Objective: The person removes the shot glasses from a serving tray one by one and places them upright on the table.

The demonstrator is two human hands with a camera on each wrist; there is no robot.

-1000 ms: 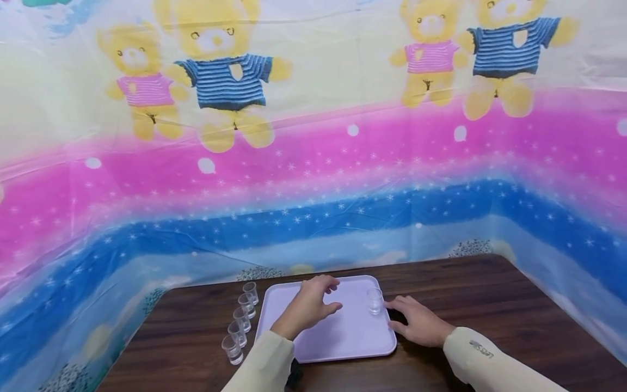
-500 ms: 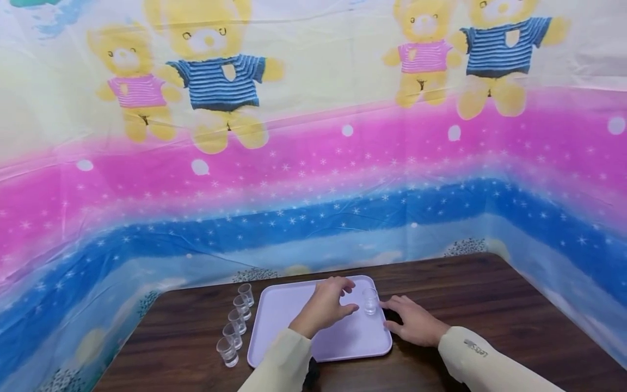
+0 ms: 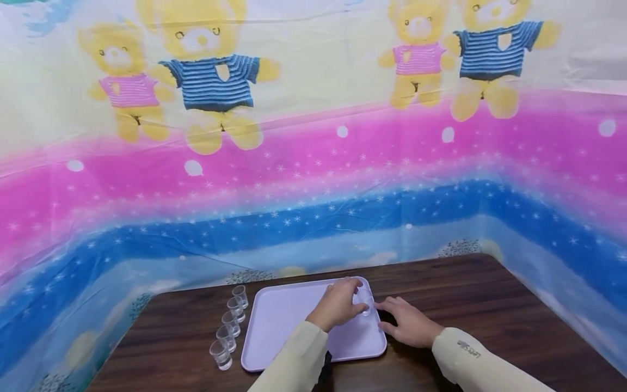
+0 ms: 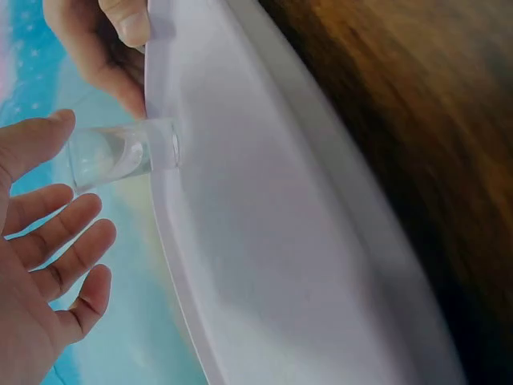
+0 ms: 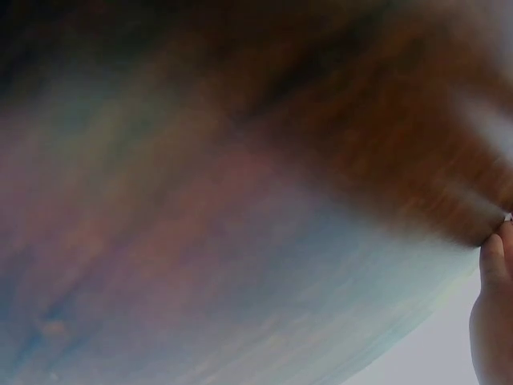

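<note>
A pale lilac tray (image 3: 279, 326) lies on the wooden table. Near its right rim stands a small clear cup (image 4: 120, 152), upright on the tray. My left hand (image 3: 338, 305) reaches over the tray to this cup. Its thumb and fingers are spread on either side of the cup's upper part, without a visible grip. My right hand (image 3: 409, 324) is at the tray's right edge, its thumb and fingertips against the rim. In the right wrist view only a part of the right hand (image 5: 493, 309) shows, at the right border, and the rest is blurred.
Several clear cups (image 3: 227, 335) stand in a row on the table left of the tray. The dark wooden table (image 3: 460, 294) extends to the right. Behind it hangs a cloth (image 3: 303, 207) printed with bears.
My left hand has moved right across the tray to the clear cup. The right hand stays at the tray's edge. The head view has shifted slightly.
</note>
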